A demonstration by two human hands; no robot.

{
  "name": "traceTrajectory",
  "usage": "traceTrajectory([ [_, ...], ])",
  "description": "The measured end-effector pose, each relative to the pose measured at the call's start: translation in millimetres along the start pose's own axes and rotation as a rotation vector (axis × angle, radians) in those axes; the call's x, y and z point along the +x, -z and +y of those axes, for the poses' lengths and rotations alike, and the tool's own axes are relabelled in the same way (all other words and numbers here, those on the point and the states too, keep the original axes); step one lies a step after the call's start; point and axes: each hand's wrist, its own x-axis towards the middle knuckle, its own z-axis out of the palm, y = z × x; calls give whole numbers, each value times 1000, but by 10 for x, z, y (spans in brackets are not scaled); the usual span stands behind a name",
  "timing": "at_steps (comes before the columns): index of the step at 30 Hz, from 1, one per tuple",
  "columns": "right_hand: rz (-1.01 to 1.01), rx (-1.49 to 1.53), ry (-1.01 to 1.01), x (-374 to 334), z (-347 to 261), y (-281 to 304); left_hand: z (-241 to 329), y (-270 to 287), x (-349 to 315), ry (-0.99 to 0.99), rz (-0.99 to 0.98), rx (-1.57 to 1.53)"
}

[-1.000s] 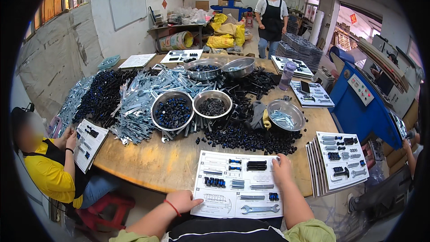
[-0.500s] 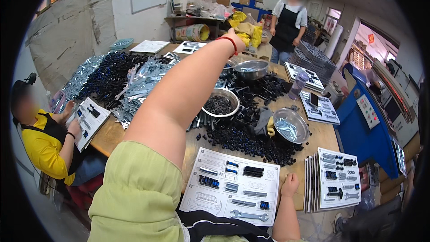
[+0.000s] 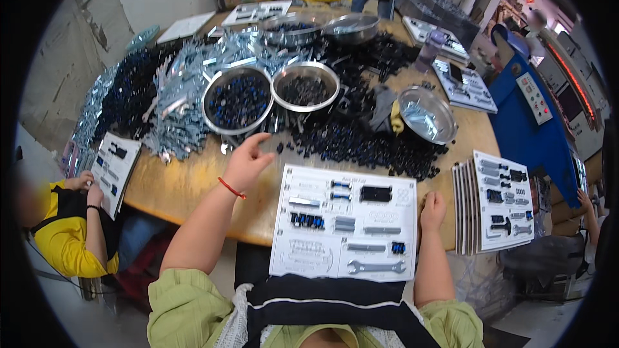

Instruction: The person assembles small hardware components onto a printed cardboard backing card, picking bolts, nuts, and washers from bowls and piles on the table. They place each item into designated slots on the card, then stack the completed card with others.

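Note:
My left hand (image 3: 250, 164), a red cord at its wrist, hovers over the near table edge with thumb and forefinger apart; I see nothing in it. Just beyond it is a steel bowl (image 3: 207, 116) of black and blue small parts. In front of me a white printed card (image 3: 322, 270) leans on the table edge, carrying metal tubes, black and blue parts and an open-ended wrench (image 3: 376, 267). Close beside the card's right edge, my right hand (image 3: 433, 211) is closed; whatever its fingers hold, if anything, is hidden.
Another steel bowl (image 3: 305, 109) holds dark parts; one farther right (image 3: 445, 136) holds silver pieces. Loose black parts (image 3: 367, 148) and silver pieces (image 3: 184, 93) cover the table (image 3: 174, 187). Filled cards (image 3: 503, 203) stand at right. A person in yellow (image 3: 71, 245) sits at left.
My left arm has drawn back from its far reach across the table to near the edge. A bowl of black and blue parts now shows near it. My view has tilted down.

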Motion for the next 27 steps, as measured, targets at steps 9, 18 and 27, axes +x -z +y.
traceTrajectory([
  [9,-83,167,-160,12,114,20,-944,-47,-569,69,261,202],
  [18,-188,-86,126,153,-1103,-523,-789,-160,-625,95,240,351],
  [27,-403,-519,790,129,-2150,-2392,-738,-169,-591,99,281,311],
])
